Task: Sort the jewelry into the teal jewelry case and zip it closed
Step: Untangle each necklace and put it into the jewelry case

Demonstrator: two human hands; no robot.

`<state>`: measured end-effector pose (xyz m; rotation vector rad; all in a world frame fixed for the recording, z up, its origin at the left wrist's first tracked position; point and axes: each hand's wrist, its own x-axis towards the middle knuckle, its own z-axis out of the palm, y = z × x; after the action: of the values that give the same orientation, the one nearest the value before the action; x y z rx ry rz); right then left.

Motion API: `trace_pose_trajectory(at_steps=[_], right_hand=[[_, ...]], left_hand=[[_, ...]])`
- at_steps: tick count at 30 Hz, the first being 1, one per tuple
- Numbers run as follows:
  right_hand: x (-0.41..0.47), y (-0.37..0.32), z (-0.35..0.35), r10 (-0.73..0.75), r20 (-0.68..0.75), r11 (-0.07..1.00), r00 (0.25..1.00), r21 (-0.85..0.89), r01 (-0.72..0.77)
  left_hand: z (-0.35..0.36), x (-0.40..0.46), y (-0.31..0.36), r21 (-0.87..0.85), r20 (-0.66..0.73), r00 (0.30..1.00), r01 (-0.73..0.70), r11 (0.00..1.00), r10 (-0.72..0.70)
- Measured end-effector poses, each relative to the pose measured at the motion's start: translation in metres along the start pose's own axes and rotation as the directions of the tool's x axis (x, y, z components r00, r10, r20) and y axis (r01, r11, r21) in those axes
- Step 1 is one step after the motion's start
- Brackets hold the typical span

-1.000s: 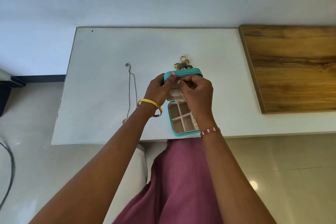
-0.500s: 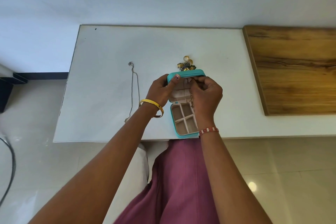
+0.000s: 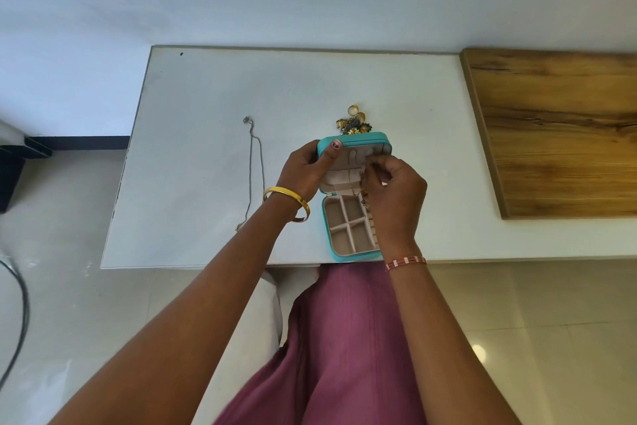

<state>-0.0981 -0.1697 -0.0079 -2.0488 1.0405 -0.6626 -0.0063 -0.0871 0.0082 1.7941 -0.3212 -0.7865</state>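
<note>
Both arms outstretched, left grip (image 3: 307, 166) and right grip (image 3: 396, 190) curled.

Teal case (image 3: 355, 143) with beige lining; gold bangle (image 3: 289, 197); red-and-white striped bracelet (image 3: 406, 262); white table (image 3: 206, 97); maroon garment (image 3: 344, 338)

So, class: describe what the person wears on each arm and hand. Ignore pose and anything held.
Both forearms are bare, without sleeves. The left wrist carries a plain gold bangle; the right wrist a thin red-and-white beaded bracelet. The left thumbnail has dark, chipped polish. No rings can be made out.
</note>
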Motion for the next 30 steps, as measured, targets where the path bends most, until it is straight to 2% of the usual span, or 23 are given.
trace_pose_trajectory(at_steps=[14, 17, 21, 24, 30], right_hand=[[-0.016, 0.021, -0.027, 0.089, -0.003, 0.996, 0.996, -0.002, -0.089], [-0.022, 0.025, -0.028, 0.068, 0.029, 0.993, 0.997, -0.098, -0.065], [-0.028, 0.024, -0.024, 0.055, 0.169, 0.957, 0.984, -0.291, -0.004], [-0.029, 0.023, -0.019, 0.026, 0.217, 0.922, 0.976, -0.381, 0.060], [-0.026, 0.018, -0.013, -0.025, 0.198, 0.928, 0.980, -0.360, 0.096]], left_hand=[[-0.001, -0.003, 0.001, -0.017, 0.020, 1.000, 0.019, 1.000, -0.019], [0.000, -0.003, 0.002, -0.017, 0.018, 1.000, 0.019, 1.000, -0.019], [0.001, -0.003, 0.000, -0.018, 0.011, 1.000, 0.015, 1.000, -0.015], [0.001, -0.003, -0.001, -0.022, 0.016, 1.000, 0.007, 1.000, -0.006], [0.001, -0.003, -0.002, -0.015, 0.012, 1.000, 0.002, 1.000, -0.002]])
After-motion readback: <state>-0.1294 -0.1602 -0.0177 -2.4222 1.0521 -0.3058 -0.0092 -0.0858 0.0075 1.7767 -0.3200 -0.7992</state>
